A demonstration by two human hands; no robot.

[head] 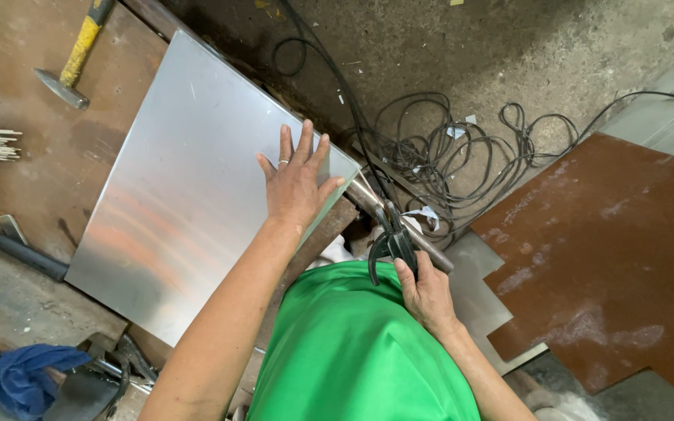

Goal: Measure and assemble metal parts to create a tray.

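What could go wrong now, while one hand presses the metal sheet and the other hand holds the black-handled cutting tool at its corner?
The left hand lies flat on the metal sheet close to its edge, so the edge might cut the fingers. The right hand grips the snips near that corner; a slip could reach the left hand. The loose cables on the floor might catch a foot.

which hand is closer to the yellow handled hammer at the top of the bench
Left. The left hand lies flat on the metal sheet, which stretches toward the hammer. The right hand holds black-handled snips off the sheet's near corner, farther away.
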